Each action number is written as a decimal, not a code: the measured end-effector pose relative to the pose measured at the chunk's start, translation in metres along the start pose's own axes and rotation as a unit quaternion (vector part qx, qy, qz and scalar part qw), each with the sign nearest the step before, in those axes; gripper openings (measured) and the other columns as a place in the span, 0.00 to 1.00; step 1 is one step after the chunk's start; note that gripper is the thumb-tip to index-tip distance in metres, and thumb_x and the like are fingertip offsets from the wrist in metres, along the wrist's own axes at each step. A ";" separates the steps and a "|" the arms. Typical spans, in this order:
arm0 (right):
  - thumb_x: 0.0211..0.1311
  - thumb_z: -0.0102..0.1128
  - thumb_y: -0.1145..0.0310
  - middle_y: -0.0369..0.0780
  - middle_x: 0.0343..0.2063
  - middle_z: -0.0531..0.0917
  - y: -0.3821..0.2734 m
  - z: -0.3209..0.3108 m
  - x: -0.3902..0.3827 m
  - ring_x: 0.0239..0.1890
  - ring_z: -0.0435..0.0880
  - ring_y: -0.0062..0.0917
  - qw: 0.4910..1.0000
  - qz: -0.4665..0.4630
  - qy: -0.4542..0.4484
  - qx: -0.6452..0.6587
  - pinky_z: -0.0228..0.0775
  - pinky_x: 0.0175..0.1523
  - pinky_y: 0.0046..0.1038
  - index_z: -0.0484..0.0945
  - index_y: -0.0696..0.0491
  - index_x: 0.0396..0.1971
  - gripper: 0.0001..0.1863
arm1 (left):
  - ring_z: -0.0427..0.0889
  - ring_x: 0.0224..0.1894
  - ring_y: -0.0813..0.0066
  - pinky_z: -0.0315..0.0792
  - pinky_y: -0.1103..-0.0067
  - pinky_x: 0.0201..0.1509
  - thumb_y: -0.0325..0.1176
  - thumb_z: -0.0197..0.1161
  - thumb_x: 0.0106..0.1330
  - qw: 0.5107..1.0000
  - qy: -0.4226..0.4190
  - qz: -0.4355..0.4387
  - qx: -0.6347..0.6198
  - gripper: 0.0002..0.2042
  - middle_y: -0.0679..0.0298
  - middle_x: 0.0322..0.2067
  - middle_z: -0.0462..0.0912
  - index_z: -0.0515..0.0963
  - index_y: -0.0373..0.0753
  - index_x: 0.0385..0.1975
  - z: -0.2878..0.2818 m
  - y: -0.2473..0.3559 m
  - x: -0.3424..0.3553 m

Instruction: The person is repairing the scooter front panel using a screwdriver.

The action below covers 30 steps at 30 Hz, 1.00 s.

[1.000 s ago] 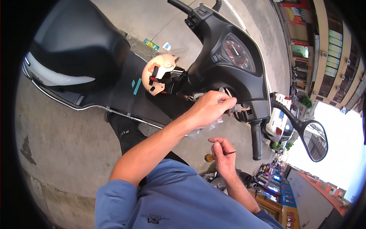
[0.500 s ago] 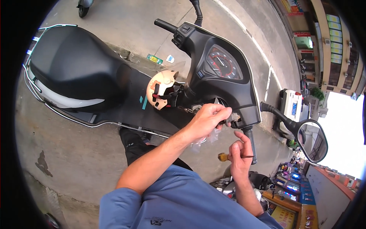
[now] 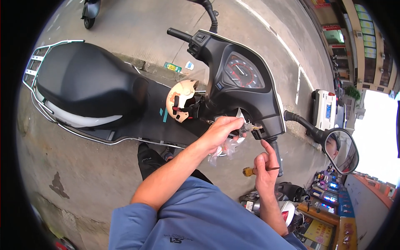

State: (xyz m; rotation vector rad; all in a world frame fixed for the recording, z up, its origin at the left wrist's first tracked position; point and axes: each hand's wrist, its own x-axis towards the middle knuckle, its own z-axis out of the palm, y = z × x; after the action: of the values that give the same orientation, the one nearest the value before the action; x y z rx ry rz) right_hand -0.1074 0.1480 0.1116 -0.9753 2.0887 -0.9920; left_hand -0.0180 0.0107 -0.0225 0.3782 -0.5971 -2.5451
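Note:
My left hand [image 3: 224, 131] is closed in a pinch on a small grey part with wires, beside an opening in the scooter's black handlebar cover [image 3: 246, 100]. Thin wires [image 3: 255, 126] run from the pinched part toward a small black switch-like piece [image 3: 258, 134] at that opening. What exactly the fingertips grip is partly hidden. Crumpled clear plastic [image 3: 217, 155] hangs just below this hand. My right hand [image 3: 266, 173] keeps a screwdriver with a yellow handle [image 3: 248, 171] in its curled fingers. Its index finger points up, close to the black piece.
A cream helmet [image 3: 178, 95] rests by the footboard, near the black seat [image 3: 89, 79]. At right, a mirror [image 3: 341, 151] sticks out on its stalk. A parked white car [image 3: 321, 107] stands beyond. Another scooter [image 3: 287, 210] is behind my right forearm.
My left hand has drawn slightly left from the handlebar opening, so more wires and the black piece show. My right index finger has straightened upward. The whole view has shifted a little.

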 end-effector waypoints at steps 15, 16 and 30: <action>0.72 0.50 0.72 0.27 0.19 0.66 -0.009 0.022 -0.012 0.20 0.60 0.08 0.994 0.036 0.022 -0.098 0.51 0.24 0.14 0.58 0.56 0.69 0.27 | 0.75 0.31 0.84 0.69 0.83 0.33 0.44 0.56 0.72 0.999 -0.031 -0.017 0.008 0.16 0.66 0.31 0.82 0.80 0.34 0.39 -0.011 0.003 0.003; 0.72 0.50 0.72 0.27 0.19 0.66 -0.011 0.024 -0.011 0.20 0.60 0.08 0.994 0.037 0.023 -0.102 0.51 0.24 0.14 0.58 0.56 0.69 0.27 | 0.75 0.31 0.84 0.69 0.83 0.33 0.44 0.56 0.72 0.999 -0.032 -0.016 0.005 0.16 0.66 0.31 0.82 0.80 0.34 0.39 -0.012 0.004 0.002; 0.64 0.54 0.80 0.33 0.20 0.67 -0.023 0.030 0.015 0.24 0.65 0.17 0.971 -0.018 0.056 -0.233 0.62 0.32 0.21 0.62 0.53 0.69 0.32 | 0.74 0.26 0.89 0.63 0.85 0.16 0.46 0.56 0.70 0.981 -0.036 -0.054 0.180 0.16 0.72 0.26 0.76 0.79 0.39 0.45 -0.004 0.031 -0.007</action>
State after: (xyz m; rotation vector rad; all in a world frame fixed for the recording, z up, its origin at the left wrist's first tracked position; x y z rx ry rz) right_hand -0.0842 0.1147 0.1114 -1.2085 2.4687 -0.5903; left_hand 0.0022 -0.0113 -0.0102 0.4557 -1.0994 -2.5578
